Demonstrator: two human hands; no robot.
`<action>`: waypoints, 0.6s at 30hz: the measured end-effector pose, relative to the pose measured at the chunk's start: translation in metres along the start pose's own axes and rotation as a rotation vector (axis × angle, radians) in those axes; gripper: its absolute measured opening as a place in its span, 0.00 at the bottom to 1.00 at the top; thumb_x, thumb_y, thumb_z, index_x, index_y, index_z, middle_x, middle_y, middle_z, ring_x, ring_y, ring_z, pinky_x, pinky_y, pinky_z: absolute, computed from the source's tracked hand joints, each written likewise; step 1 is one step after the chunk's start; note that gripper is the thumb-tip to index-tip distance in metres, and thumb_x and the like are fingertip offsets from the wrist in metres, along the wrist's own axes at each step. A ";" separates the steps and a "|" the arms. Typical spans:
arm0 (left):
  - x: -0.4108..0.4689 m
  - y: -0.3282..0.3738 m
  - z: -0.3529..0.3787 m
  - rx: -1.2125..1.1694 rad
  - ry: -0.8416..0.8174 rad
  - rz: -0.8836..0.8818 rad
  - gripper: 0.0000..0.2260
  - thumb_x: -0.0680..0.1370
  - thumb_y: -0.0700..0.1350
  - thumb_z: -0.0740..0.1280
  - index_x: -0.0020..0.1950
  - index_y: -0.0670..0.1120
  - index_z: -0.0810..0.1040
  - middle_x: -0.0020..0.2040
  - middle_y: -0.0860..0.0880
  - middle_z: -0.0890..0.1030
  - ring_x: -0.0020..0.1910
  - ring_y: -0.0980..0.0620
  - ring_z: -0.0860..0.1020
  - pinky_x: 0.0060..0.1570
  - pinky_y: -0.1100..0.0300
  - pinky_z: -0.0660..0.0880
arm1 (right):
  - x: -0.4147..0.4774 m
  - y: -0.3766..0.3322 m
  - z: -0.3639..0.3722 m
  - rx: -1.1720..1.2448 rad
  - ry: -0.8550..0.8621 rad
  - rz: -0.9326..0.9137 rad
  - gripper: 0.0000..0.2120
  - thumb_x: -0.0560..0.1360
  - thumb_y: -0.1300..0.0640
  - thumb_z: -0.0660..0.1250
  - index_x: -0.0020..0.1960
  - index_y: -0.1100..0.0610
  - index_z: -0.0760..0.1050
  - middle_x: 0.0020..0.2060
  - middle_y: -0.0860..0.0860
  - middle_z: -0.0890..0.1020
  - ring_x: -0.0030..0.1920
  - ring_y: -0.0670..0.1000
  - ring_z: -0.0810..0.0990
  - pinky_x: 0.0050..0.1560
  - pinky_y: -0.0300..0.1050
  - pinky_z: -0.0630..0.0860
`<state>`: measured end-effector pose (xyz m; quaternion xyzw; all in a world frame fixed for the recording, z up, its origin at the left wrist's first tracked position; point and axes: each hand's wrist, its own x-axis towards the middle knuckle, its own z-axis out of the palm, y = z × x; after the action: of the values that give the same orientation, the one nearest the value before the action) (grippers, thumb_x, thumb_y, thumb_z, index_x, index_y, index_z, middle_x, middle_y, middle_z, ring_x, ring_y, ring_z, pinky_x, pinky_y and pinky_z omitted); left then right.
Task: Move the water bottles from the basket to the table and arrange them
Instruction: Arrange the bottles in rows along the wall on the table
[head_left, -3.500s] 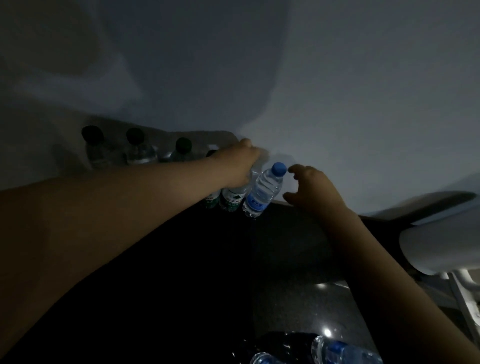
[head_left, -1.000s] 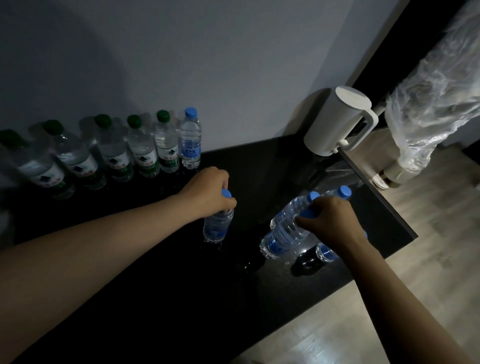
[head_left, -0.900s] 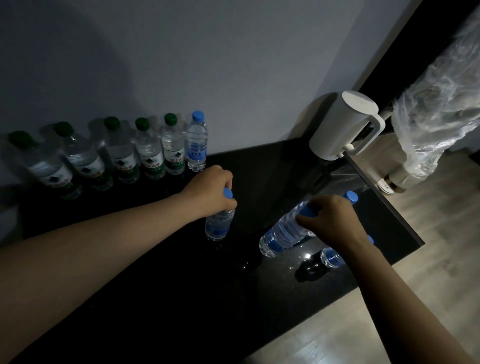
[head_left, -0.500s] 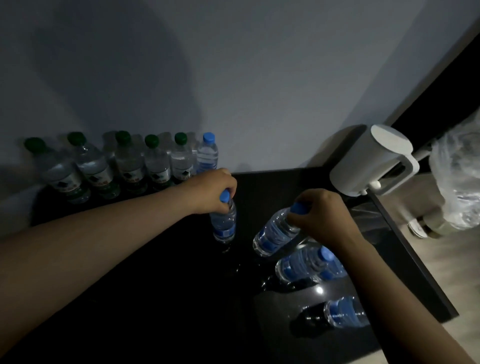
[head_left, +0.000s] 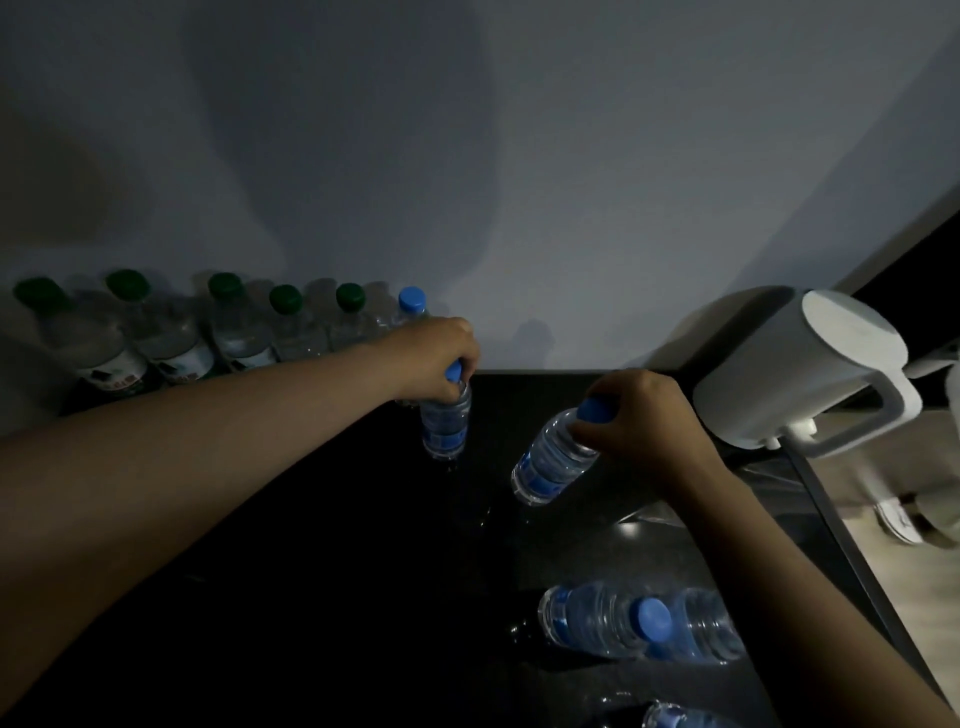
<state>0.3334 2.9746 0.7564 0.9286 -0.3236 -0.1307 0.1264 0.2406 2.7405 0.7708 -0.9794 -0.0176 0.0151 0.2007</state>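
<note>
My left hand (head_left: 435, 357) grips the blue cap of an upright clear water bottle (head_left: 444, 427) near the back of the black table (head_left: 291, 571). My right hand (head_left: 638, 415) holds a second blue-capped bottle (head_left: 553, 457) by its neck, tilted above the tabletop. Along the wall stands a row of green-capped bottles (head_left: 171, 343), with one blue-capped bottle (head_left: 411, 304) at its right end, just behind my left hand. Two more blue-capped bottles (head_left: 602, 618) stand close to me, and another one (head_left: 675, 719) pokes in at the bottom edge. No basket is in view.
A white kettle-like jug (head_left: 800, 369) with a handle sits at the table's back right corner. The table's right edge (head_left: 852, 561) drops to a light wooden floor. A grey wall rises directly behind the bottles.
Both hands have carried their blue-capped bottles away from me toward the wall. The left bottle now stands just in front of the row's right end.
</note>
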 end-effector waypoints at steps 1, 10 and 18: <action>0.004 -0.001 -0.001 -0.006 0.009 -0.002 0.06 0.71 0.41 0.70 0.47 0.48 0.79 0.49 0.53 0.72 0.49 0.51 0.74 0.50 0.54 0.75 | 0.003 0.001 0.000 0.001 -0.002 -0.005 0.14 0.70 0.53 0.74 0.53 0.56 0.78 0.46 0.49 0.79 0.42 0.44 0.77 0.35 0.29 0.68; 0.044 -0.011 -0.013 -0.011 0.018 0.027 0.07 0.72 0.40 0.70 0.50 0.45 0.81 0.52 0.50 0.74 0.51 0.50 0.75 0.52 0.55 0.74 | 0.031 0.003 0.003 0.029 -0.003 -0.010 0.13 0.69 0.54 0.74 0.52 0.55 0.78 0.45 0.48 0.78 0.42 0.44 0.77 0.36 0.31 0.72; 0.072 -0.029 -0.021 0.015 0.036 0.067 0.06 0.72 0.40 0.70 0.49 0.45 0.80 0.51 0.50 0.75 0.47 0.53 0.74 0.48 0.59 0.73 | 0.059 0.004 0.003 0.026 0.013 -0.027 0.12 0.68 0.55 0.74 0.50 0.56 0.79 0.44 0.50 0.80 0.41 0.46 0.78 0.39 0.34 0.74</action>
<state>0.4106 2.9539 0.7552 0.9203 -0.3533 -0.1071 0.1295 0.2999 2.7403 0.7653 -0.9765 -0.0293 0.0061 0.2136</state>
